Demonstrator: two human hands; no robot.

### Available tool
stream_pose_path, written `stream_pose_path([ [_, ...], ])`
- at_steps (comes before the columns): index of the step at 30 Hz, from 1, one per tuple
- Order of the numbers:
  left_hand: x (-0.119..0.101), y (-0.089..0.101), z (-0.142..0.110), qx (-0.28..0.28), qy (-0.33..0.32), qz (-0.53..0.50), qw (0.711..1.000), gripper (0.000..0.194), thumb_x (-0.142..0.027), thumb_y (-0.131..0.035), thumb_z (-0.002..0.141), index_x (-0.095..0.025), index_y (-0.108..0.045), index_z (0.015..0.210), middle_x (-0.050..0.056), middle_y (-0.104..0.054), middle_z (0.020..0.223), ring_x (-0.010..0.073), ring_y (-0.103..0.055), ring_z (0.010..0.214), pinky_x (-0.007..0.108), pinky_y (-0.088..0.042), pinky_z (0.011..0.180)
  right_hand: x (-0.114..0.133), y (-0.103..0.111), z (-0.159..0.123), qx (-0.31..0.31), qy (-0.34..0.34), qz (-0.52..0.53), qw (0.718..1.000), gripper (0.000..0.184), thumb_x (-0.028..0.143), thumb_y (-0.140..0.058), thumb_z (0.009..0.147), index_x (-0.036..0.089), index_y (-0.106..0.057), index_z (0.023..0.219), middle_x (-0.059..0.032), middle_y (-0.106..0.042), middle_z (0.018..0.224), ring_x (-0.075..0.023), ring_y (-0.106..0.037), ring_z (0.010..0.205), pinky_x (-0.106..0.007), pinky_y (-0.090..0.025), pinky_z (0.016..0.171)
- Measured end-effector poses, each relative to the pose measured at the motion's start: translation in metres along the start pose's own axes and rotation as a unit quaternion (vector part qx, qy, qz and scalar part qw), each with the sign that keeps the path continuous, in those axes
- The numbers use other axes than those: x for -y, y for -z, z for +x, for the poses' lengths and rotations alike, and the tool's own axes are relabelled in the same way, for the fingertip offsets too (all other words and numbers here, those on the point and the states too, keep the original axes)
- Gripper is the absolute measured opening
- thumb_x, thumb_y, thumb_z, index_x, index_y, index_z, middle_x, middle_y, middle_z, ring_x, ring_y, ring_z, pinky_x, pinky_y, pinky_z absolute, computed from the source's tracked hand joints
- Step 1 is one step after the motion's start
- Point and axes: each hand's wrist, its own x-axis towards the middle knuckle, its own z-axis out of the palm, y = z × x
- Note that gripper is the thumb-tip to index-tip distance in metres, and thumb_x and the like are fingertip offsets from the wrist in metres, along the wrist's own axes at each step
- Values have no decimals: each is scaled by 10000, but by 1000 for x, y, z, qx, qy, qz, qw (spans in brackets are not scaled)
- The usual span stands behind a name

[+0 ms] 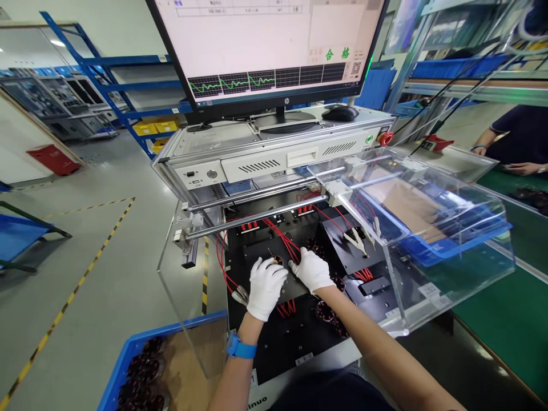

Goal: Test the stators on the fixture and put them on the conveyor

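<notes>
Wound coil: lying on the black plate, just beyond the left fingers and left of the right thumb; partly hidden.
Left hand: gloved, fingers bent, slightly spread beside the coil; cannot tell whether gripping it.
Right hand: gloved, fingers curled, thumb set a little apart, close to the red leads; cannot tell if holding one.
Work on plate: probably positioning or wiring the coil, judging from both hands close around it.
Leads and coil: for the next move, seemingly calling for light fingertip control and untangled wires.
Bench: black, bearing more coils nearer the body than the right fingers; pale clips left of the left fingers.
Clear cover: right of the right fingers.
Monitor: beyond both hands, showing green traces.
Room: blue bin nearer and left of the left fingers; blue shelving far beyond; co-worker far right.
</notes>
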Motion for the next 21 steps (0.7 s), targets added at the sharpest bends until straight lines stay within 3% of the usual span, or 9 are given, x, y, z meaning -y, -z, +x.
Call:
stream_pose_path([
  [6,-23,3,1,-3,73,-27,997,134,-226,-525,823,-229,-652,778,8,-661,929,225,-523,1066,495,-264,1063,-1,5,4,3,-8,-11,1000,460,566,-446,809,179,-457,1057,-114,-564,957,-270,-593,880,-381,-459,681],
  [11,-24,-4,-8,-28,86,-42,995,122,-217,-535,818,-237,-650,784,-1,-653,974,217,-513,1081,472,-267,1063,-4,3,1,-2,-22,-8,1000,439,534,-503,781,167,-492,1022,-113,-579,932,-274,-596,853,-373,-456,687],
  [15,-23,-5,-8,-39,99,-65,992,103,-220,-559,808,-250,-656,793,-19,-658,957,195,-516,1065,441,-285,1054,-5,9,14,11,-26,110,994,439,567,-458,789,149,-535,899,-100,-600,793,-246,-597,779,-351,-436,705],
  [17,-24,-4,-5,-35,107,-73,991,95,-213,-575,796,-257,-659,794,-27,-662,939,193,-514,1060,437,-293,1045,-2,12,22,48,-26,261,964,460,605,-417,794,161,-528,838,-60,-578,698,-199,-576,689,-304,-431,645],
  [19,-25,-3,-3,-28,113,-77,990,97,-206,-581,788,-261,-661,797,-30,-664,918,196,-512,1056,441,-291,1043,2,10,28,93,-33,411,906,464,618,-388,797,170,-505,822,-24,-548,644,-147,-525,574,-253,-402,539],
  [21,-26,-3,-1,-24,117,-76,990,99,-205,-578,790,-258,-662,796,-29,-664,901,199,-510,1053,445,-282,1045,6,5,30,109,-47,494,862,444,601,-398,793,167,-489,819,-6,-529,622,-114,-473,503,-222,-356,464],
])
